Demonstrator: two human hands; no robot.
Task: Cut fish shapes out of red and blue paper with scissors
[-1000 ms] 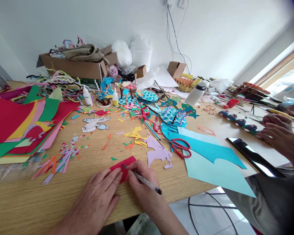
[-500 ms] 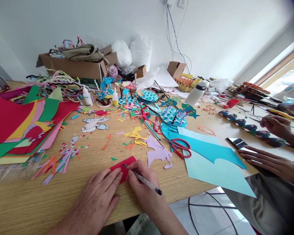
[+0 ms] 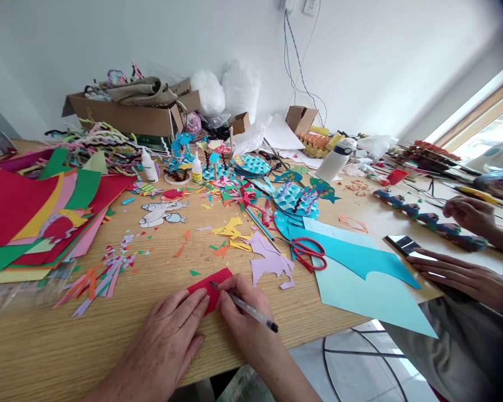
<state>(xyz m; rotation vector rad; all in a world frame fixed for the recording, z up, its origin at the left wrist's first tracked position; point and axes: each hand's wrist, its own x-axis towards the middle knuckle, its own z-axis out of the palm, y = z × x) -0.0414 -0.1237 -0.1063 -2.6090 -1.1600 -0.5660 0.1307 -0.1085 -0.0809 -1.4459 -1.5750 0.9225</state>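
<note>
Red paper (image 3: 218, 276) lies on the worktop (image 3: 46, 352), near the front edge, between and partly under the hands. Left hand (image 3: 167, 329) is flat, fingers extended and close together, tips covering the paper's near-left part; presumably this pressure stops the piece from sliding. Right hand (image 3: 245, 310) pinches a clear-barrelled pen (image 3: 254, 314) between thumb and fingers, gripped low, likely for fine control; dark end points back toward the person's right. Pen tip is at the paper, just beyond the left fingertips; contact and any drawn line are too small to tell. Paper sits angled to the front edge, seemingly to suit the pen hand.

Purple scraps (image 3: 268, 257) lie just beyond the right hand. Red-handled scissors (image 3: 308, 254) lie farther right, partly over a blue sheet (image 3: 356, 258), probably parked within reach without crowding the pen. Cut strips (image 3: 104, 276) lie left of and beyond the left hand, apart from the paper. Co-worker's hand (image 3: 465, 279) rests over a phone (image 3: 398, 243), well apart, far right.
</note>
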